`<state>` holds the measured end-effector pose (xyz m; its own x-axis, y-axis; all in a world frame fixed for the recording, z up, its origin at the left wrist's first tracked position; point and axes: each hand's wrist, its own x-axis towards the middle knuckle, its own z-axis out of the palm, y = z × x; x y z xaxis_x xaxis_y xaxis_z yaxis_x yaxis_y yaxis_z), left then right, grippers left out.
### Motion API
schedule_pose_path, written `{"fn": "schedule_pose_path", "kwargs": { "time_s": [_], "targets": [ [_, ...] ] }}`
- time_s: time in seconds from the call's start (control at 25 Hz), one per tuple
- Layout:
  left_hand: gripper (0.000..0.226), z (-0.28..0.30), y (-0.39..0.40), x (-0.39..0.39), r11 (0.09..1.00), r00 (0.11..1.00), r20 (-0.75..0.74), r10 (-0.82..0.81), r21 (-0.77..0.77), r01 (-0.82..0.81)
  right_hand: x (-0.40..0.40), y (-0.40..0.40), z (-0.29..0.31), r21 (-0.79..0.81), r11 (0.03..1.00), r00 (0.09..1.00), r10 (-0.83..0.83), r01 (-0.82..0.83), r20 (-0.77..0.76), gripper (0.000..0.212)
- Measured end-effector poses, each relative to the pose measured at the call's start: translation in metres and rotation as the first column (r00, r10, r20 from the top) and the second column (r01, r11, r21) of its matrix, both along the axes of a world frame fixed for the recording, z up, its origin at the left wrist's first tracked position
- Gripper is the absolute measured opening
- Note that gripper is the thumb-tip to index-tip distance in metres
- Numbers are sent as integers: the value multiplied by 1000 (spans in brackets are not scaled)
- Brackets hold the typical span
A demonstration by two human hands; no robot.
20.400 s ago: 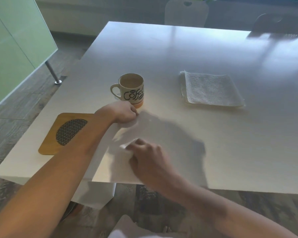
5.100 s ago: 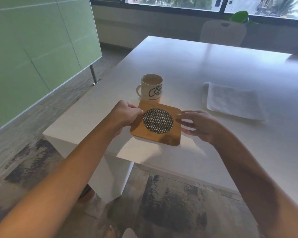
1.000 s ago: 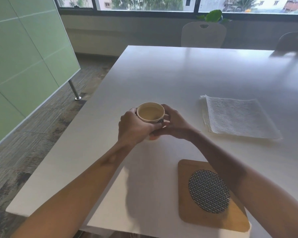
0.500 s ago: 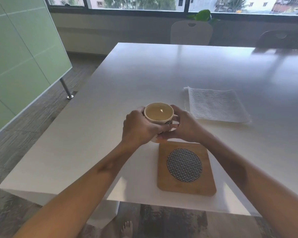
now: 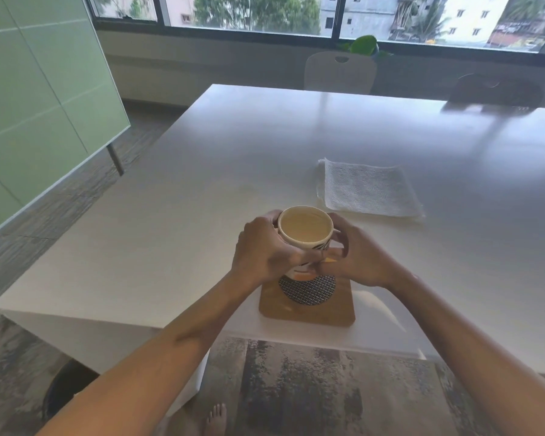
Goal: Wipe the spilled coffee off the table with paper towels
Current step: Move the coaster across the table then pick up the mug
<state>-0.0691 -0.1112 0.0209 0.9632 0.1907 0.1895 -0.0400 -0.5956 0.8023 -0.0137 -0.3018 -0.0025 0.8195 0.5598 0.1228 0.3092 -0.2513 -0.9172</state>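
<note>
A white coffee mug (image 5: 306,229) full of milky coffee is held between both hands over the wooden coaster (image 5: 307,305) with a round black mesh centre. My left hand (image 5: 265,253) wraps the mug's left side and my right hand (image 5: 357,259) cups its right side. The mug's base is at or just above the mesh; whether it touches is hidden by my fingers. A stack of folded white paper towels (image 5: 368,187) lies on the white table (image 5: 202,184) beyond and right of the mug. No spill shows on the table.
The coaster sits close to the table's near edge. A white chair (image 5: 340,72) and a dark chair (image 5: 494,91) stand at the far side. A green glass partition (image 5: 38,99) is on the left. A dark bin (image 5: 66,385) stands under the table corner.
Both hands have carried the mug from the table toward me and over the coaster. It now sits low above the mesh.
</note>
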Motion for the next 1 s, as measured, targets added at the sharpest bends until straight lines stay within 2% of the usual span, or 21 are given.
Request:
{"fn": "schedule_pose_path", "kwargs": {
  "time_s": [0.52, 0.76, 1.0],
  "targets": [
    [74, -4, 0, -6, 983, 982, -29, -186, 2, 186, -28, -14, 1, -2, 996, 993, -85, 86, 78, 77],
    [76, -2, 6, -9, 954, 954, -29, -300, -32, 299, -38, -12, 6, -55, 991, 971, -110, 124, 212, 79],
    [69, -2, 14, -7, 912, 913, -41, -405, -86, 400, -40, -7, 2, -82, 984, 953, -131, 159, 275, 78]
  ]
}}
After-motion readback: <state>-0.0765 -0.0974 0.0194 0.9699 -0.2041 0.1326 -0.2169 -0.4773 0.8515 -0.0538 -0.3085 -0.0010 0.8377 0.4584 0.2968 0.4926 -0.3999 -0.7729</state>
